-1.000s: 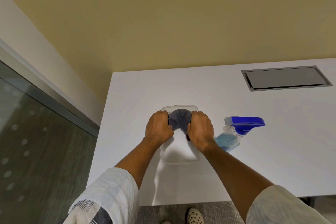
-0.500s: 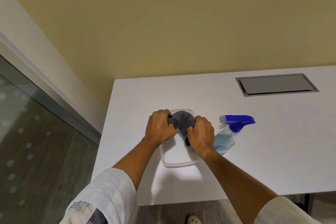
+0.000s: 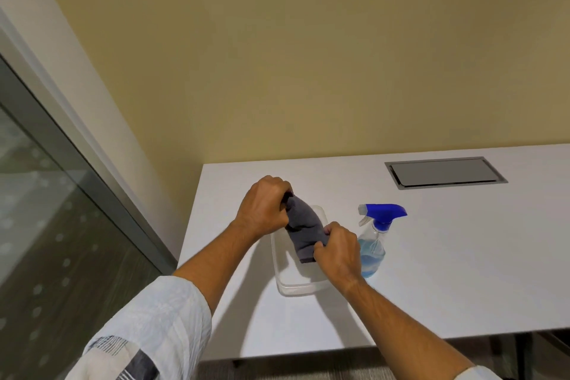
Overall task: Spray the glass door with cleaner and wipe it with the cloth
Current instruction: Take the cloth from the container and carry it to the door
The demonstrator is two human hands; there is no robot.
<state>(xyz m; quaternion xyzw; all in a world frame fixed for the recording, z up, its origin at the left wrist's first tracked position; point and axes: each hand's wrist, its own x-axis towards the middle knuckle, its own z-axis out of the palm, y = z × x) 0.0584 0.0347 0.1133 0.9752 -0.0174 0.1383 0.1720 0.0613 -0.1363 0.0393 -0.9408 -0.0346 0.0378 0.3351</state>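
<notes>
The cloth (image 3: 303, 233), one dark grey piece rolled into a thick twist, is held above a tub (image 3: 300, 285) near the left end of a white table (image 3: 462, 271). The left hand (image 3: 265, 210) is clenched on the cloth's far end, and the right hand (image 3: 337, 251) is clenched on its near end, so the roll slants between the two fists. The tub is a single clear plastic one, rectangular with rounded corners (whether it holds any liquid cannot be told; its floor looks white). One spray bottle (image 3: 374, 244) stands upright just right of the tub and close by the right hand; it has a blue trigger head and a clear body with pale blue cleaner filling the lower part. No label or writing can be read on it. Farther right, at the table's far edge, one grey hatch (image 3: 444, 172) sits flush in the tabletop. The glass door (image 3: 46, 225), with a grey metal frame and rows of faint frosted dots, fills the left side, well apart from the table. A yellow wall (image 3: 293, 55) rises behind.
</notes>
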